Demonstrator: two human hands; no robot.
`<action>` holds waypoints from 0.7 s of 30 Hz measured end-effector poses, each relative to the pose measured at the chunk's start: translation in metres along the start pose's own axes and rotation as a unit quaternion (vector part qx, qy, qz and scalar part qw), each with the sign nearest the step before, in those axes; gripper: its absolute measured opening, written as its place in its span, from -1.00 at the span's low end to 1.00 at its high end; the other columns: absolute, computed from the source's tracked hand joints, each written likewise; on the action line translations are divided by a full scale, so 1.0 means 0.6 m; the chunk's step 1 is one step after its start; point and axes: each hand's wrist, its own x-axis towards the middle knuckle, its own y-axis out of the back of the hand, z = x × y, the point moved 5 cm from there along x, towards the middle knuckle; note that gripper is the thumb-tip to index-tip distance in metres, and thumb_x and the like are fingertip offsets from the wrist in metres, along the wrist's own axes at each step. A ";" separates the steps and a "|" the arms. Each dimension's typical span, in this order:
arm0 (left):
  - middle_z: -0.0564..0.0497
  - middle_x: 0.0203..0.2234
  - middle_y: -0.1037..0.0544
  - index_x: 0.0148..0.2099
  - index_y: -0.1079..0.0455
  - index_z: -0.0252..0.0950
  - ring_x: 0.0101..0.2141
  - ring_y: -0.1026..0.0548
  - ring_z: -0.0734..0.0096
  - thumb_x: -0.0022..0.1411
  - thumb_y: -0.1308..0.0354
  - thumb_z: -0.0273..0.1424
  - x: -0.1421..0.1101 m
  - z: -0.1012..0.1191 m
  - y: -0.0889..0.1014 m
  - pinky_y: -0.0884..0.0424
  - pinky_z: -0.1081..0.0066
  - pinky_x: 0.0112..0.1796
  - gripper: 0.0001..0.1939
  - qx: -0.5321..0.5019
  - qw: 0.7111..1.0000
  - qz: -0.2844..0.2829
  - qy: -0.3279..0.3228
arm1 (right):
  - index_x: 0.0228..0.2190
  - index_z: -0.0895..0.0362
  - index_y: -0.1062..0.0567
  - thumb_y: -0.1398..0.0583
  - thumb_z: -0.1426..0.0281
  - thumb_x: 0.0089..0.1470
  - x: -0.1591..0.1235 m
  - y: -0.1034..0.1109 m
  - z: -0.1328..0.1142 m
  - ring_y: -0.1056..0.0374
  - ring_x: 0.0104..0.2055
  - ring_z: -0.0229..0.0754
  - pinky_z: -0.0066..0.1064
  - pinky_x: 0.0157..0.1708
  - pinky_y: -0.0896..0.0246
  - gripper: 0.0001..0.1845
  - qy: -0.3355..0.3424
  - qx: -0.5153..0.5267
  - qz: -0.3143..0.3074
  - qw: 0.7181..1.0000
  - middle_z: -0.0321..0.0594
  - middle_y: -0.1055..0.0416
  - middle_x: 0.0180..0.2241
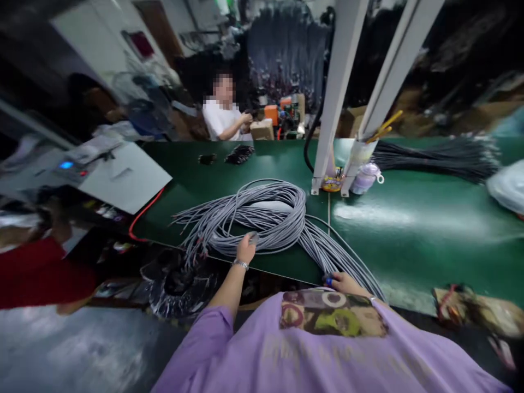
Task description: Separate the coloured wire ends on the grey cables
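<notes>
A large coil of grey cable [282,240] lies on the green workbench in front of me, its loose ends fanned out to the left with some reddish tips. A straight bundle of the same cable runs from the coil toward the bench's front edge at the right. My left hand [245,250], with a metal watch band at the wrist, is closed on a small grey piece [254,238] at the coil's near side; its kind is unclear. Beside the straight bundle, my right hand [344,283] is closed around a small blue object [328,280], mostly hidden by the fingers.
Two white posts [333,109] rise from the bench [409,240], with a lilac cup [365,177] at their foot. Black cables [434,158] lie at the back right. A white panel [126,177] and red cord stand left. A person [221,117] sits across; another's red garment shows left.
</notes>
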 end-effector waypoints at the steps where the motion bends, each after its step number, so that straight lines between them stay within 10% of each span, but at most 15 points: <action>1: -0.11 -0.01 -0.52 0.04 -0.41 -0.29 0.04 -0.42 0.23 0.22 -0.09 -0.39 0.030 0.023 -0.016 -0.28 0.32 0.07 -0.66 0.027 0.999 -0.032 -0.034 | -0.38 0.16 -0.47 -0.14 0.32 0.04 0.001 -0.017 0.003 -0.42 -0.40 -0.21 -0.42 -0.40 -0.32 -0.82 -0.039 0.066 -0.002 0.997 -0.17 -0.52 -0.38; 4: -0.15 0.05 -0.47 0.08 -0.39 -0.32 0.11 -0.35 0.20 0.19 -0.12 -0.42 0.114 0.095 -0.069 -0.18 0.32 0.13 -0.61 0.099 0.981 -0.109 -0.124 | -0.31 0.16 -0.46 -0.13 0.31 0.07 0.010 -0.068 -0.013 -0.44 -0.31 -0.22 -0.46 -0.40 -0.33 -0.80 -0.092 0.200 -0.018 0.975 -0.09 -0.51 -0.25; 11: -0.28 0.03 -0.47 0.15 -0.31 -0.38 0.05 -0.41 0.09 0.27 0.01 -0.31 0.240 0.187 -0.179 -0.25 0.23 0.02 -0.56 0.234 0.933 -0.189 -0.199 | -0.24 0.17 -0.48 -0.16 0.38 0.05 0.051 -0.130 -0.034 -0.40 -0.33 -0.25 -0.50 -0.43 -0.28 -0.78 -0.077 0.131 0.070 0.986 -0.14 -0.50 -0.28; 21: -0.26 -0.08 -0.53 0.04 -0.41 -0.32 0.00 -0.42 0.01 0.27 0.03 -0.27 0.164 0.127 -0.194 -0.22 0.14 0.00 -0.62 0.281 0.919 -0.173 -0.214 | -0.17 0.19 -0.51 -0.08 0.38 0.14 -0.006 -0.039 -0.087 -0.38 -0.19 -0.13 -0.38 -0.15 -0.21 -0.71 0.075 -0.209 0.190 0.956 -0.09 -0.49 -0.23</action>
